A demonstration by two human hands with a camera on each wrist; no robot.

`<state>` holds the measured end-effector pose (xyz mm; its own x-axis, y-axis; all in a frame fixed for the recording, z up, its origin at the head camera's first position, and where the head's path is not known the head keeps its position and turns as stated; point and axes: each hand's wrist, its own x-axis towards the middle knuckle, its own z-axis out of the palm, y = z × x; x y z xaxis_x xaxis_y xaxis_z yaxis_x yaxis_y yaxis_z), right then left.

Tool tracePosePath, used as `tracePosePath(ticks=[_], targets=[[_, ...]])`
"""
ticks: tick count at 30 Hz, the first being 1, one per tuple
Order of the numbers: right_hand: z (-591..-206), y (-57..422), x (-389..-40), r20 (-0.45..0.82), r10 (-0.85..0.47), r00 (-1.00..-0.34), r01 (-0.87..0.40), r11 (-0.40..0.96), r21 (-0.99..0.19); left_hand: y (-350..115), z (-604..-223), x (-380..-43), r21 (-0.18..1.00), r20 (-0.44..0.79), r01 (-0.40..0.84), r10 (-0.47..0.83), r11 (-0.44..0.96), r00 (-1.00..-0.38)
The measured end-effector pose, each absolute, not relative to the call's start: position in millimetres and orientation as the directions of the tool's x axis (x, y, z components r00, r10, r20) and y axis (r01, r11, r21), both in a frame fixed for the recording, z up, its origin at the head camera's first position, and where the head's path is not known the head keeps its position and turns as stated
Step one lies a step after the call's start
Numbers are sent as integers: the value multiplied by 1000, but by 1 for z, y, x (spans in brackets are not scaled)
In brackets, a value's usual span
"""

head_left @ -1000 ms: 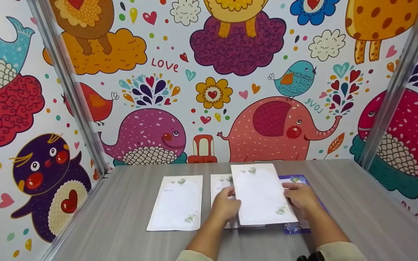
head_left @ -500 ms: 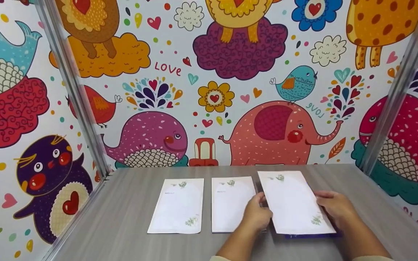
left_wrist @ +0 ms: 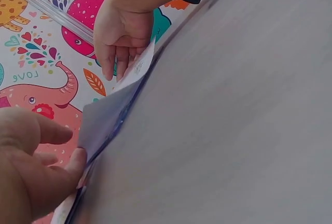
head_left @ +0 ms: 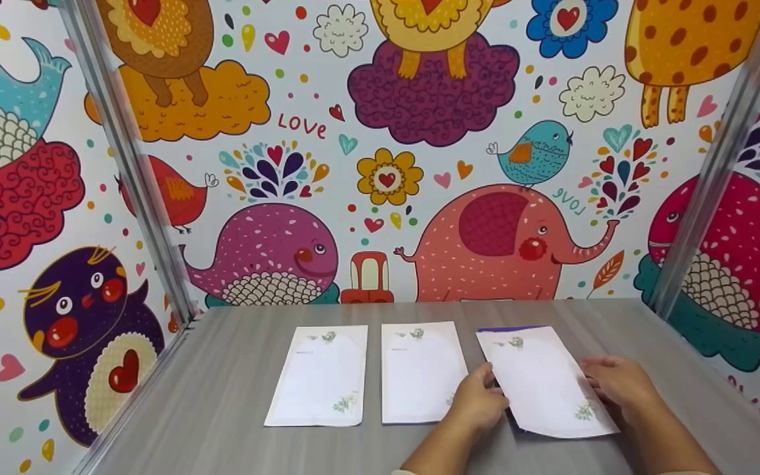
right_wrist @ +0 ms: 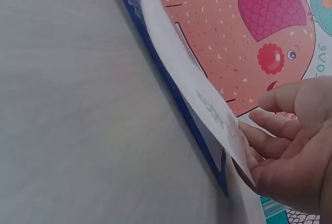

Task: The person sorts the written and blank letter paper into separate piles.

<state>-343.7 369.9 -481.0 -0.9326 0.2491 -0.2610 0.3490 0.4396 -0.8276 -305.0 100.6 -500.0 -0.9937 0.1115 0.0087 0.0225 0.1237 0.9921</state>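
Observation:
A white sheet of paper (head_left: 545,382) with green leaf prints lies at a slant over a purple-blue booklet (head_left: 515,328), which shows at its top edge. The sheet's near edge bows up off the booklet. On its left side, the left hand (head_left: 482,399) has its fingertips at the edge. In the left wrist view, that hand's thumb and fingers (left_wrist: 54,130) are spread apart beside the sheet. Opposite, the right hand (head_left: 621,382) touches the right edge with loosely bent fingers (right_wrist: 267,141). The booklet's blue edge (right_wrist: 181,105) runs under the sheet in the right wrist view.
To the left lie two similar printed sheets, the middle one (head_left: 419,376) close to the left hand and another (head_left: 320,376) beyond it. All rest on a grey wood-grain table (head_left: 221,396). A wall with cartoon animals (head_left: 485,251) stands behind, with metal posts (head_left: 710,165) at the corners.
Both hands have carried the sheet rightward from over the middle stack and lowered it onto the purple-blue booklet. The middle sheet is now mostly uncovered. The fingers have loosened at the edges.

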Motion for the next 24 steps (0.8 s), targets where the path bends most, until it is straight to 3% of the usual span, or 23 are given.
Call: tracePosePath(ticks=[15, 24], targets=[[-480, 366, -341, -187, 249, -950, 280, 416, -865, 98, -499, -304, 983, 31, 54, 132, 177, -991], [-473, 340, -337, -148, 84, -985, 168, 328, -930, 81, -497, -313, 969, 129, 147, 98, 201, -987]])
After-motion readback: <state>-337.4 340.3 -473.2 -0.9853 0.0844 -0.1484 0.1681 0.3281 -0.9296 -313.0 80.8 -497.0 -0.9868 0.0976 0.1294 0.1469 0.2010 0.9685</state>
